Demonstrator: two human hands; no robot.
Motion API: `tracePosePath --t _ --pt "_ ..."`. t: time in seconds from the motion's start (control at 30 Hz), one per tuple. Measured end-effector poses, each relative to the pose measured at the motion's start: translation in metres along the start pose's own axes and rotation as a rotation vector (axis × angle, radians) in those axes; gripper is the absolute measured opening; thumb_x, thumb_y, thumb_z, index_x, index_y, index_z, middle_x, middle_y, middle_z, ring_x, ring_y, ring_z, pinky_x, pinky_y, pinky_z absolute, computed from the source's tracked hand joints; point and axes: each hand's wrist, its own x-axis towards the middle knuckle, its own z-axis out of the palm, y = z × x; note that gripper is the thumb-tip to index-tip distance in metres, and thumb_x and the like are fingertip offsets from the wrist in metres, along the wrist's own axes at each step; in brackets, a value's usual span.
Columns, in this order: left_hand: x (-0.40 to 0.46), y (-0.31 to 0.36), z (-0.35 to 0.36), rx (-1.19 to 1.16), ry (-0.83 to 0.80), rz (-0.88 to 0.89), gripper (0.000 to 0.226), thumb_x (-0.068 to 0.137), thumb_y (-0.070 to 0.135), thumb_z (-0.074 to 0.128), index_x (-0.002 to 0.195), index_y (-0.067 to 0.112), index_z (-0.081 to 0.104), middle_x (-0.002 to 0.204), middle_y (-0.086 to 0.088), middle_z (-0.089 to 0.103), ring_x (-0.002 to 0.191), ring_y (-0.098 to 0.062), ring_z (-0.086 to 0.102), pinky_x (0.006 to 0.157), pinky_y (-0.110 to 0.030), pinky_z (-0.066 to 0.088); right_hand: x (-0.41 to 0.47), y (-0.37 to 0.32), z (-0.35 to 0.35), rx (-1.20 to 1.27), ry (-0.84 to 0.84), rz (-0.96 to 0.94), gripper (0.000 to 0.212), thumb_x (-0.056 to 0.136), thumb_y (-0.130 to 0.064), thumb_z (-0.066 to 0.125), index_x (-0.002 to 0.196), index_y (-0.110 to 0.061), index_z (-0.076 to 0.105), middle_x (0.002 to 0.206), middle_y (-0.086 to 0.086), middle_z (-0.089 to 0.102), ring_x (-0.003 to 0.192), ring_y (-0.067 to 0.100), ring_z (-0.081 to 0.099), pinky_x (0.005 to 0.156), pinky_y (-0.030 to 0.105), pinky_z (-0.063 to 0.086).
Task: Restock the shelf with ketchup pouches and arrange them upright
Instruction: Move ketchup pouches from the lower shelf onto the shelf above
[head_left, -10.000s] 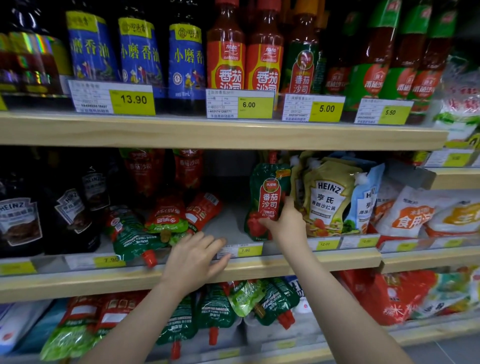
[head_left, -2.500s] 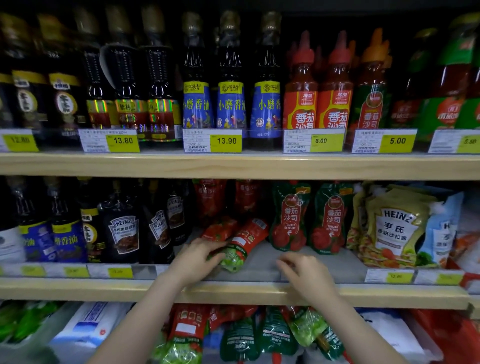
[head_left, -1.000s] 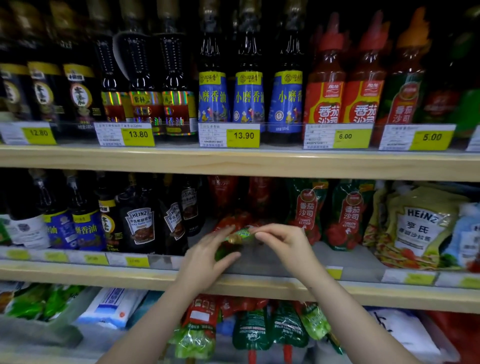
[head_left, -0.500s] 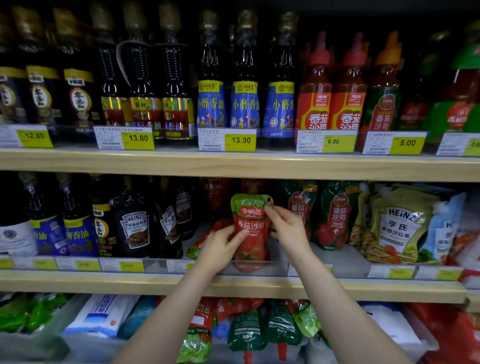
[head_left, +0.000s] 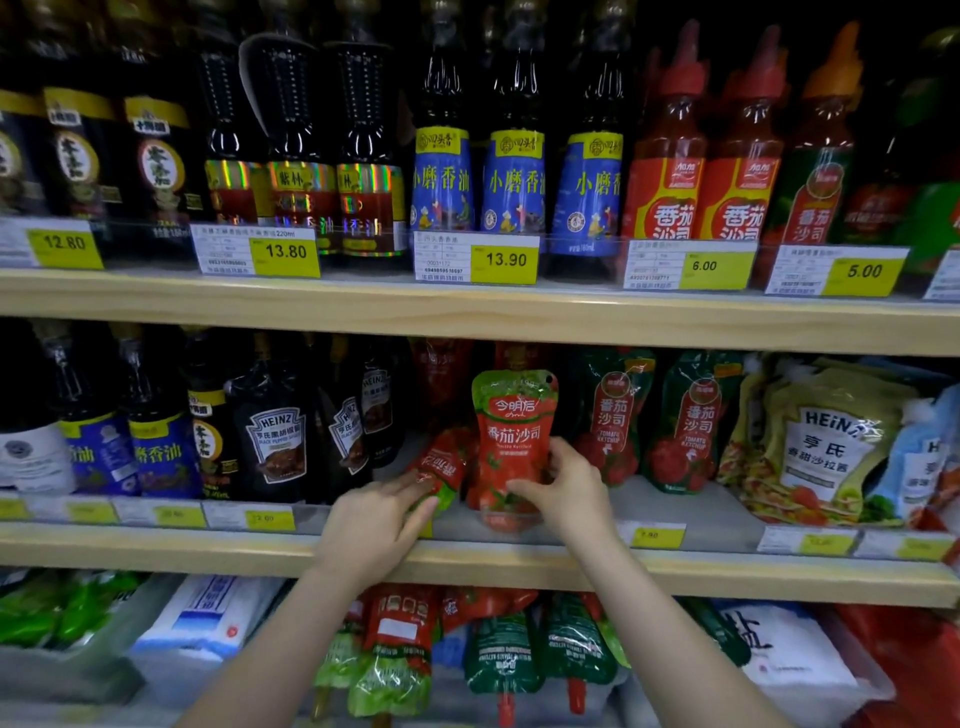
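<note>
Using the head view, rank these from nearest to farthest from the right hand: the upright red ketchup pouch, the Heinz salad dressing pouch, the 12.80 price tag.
1. Upright red ketchup pouch: in the grip of the right hand, mid-shelf.
2. Heinz salad dressing pouch: same shelf, off to the right.
3. 12.80 price tag: upper shelf edge, far left.

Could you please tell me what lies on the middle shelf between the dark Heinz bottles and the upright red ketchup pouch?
In the head view, a second red pouch lies tipped over there, under the left hand.
</note>
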Motion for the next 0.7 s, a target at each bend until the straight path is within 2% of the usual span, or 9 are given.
tracePosePath --t 0.07,0.17,0.37,0.6,0.7 --pt "0.0 0.004 0.0 0.012 0.055 0.017 0.051 0.09 0.048 0.032 0.097 0.021 0.075 0.103 -0.002 0.073 0.083 -0.02 0.07 0.062 -0.027 0.053 0.009 0.001 0.001 0.023 -0.001 0.009 0.046 0.073 -0.03 0.076 0.113 -0.023 0.055 0.107 -0.001 0.068 0.096 0.02 0.065 0.083 0.044 0.054" --pt "0.0 0.005 0.002 0.007 0.084 0.009 0.045 0.088 0.043 0.038 0.09 0.019 0.076 0.098 -0.002 0.074 0.073 -0.02 0.07 0.058 -0.027 0.053 0.024 0.001 0.001 0.034 0.025 0.031 0.047 0.074 -0.026 0.075 0.116 -0.021 0.055 0.111 0.002 0.067 0.099 0.023 0.064 0.085 0.044 0.053" --pt "0.002 0.004 0.006 -0.003 0.112 0.011 0.042 0.087 0.04 0.039 0.088 0.019 0.075 0.094 -0.001 0.074 0.067 -0.019 0.069 0.055 -0.025 0.051 0.052 0.005 0.004 0.021 0.058 0.115 0.051 0.074 -0.024 0.075 0.12 -0.019 0.054 0.116 0.006 0.066 0.104 0.028 0.062 0.088 0.046 0.051" --pt "0.001 0.002 0.006 -0.022 0.09 0.002 0.039 0.087 0.038 0.04 0.085 0.019 0.075 0.094 -0.001 0.074 0.066 -0.018 0.068 0.056 -0.026 0.05 0.062 0.007 0.009 0.031 0.074 0.117 0.05 0.077 -0.023 0.072 0.123 -0.017 0.052 0.121 0.008 0.063 0.108 0.03 0.059 0.089 0.044 0.05" --pt "-0.001 0.002 0.005 -0.025 0.087 -0.002 0.039 0.087 0.038 0.04 0.084 0.019 0.074 0.093 0.0 0.074 0.067 -0.018 0.067 0.056 -0.026 0.048 0.058 0.003 0.006 0.055 0.078 0.094 0.056 0.077 -0.022 0.072 0.127 -0.014 0.047 0.122 0.01 0.062 0.11 0.031 0.058 0.09 0.045 0.049"
